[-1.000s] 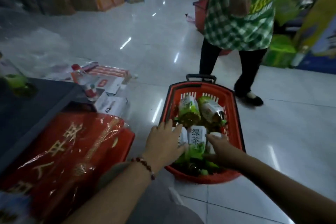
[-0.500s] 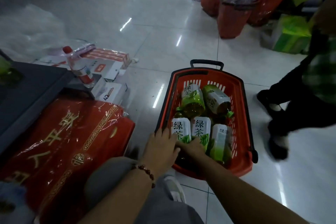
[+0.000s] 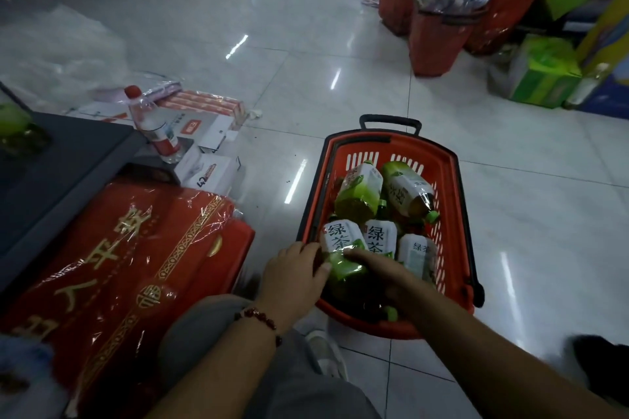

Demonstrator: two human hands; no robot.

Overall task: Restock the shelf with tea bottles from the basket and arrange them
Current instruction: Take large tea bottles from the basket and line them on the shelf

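An orange-red basket [image 3: 454, 187] stands on the tiled floor in front of me, with several green tea bottles lying in it. My left hand [image 3: 292, 275] reaches over the near-left rim and grips the leftmost tea bottle [image 3: 338, 238], thumb on its green lower label. My right hand [image 3: 384, 270] lies across the same bottle's lower part, fingers curled over it. Two more bottles [image 3: 381, 235] lie beside it and two [image 3: 360, 194] farther back. The dark shelf [image 3: 58, 180] is on my left.
A red gift box in plastic wrap [image 3: 122, 265] lies below the shelf. A red-capped water bottle [image 3: 153, 127] and white cartons [image 3: 211, 173] sit beyond it. More red baskets [image 3: 439, 44] and a green carton [image 3: 544, 78] stand far right. A person's dark shoe [image 3: 602, 364] is near right.
Both hands closed in on the near-left bottle; my right hand slid left across it. The person in the checked top walked off to the right, leaving only a shoe in view.
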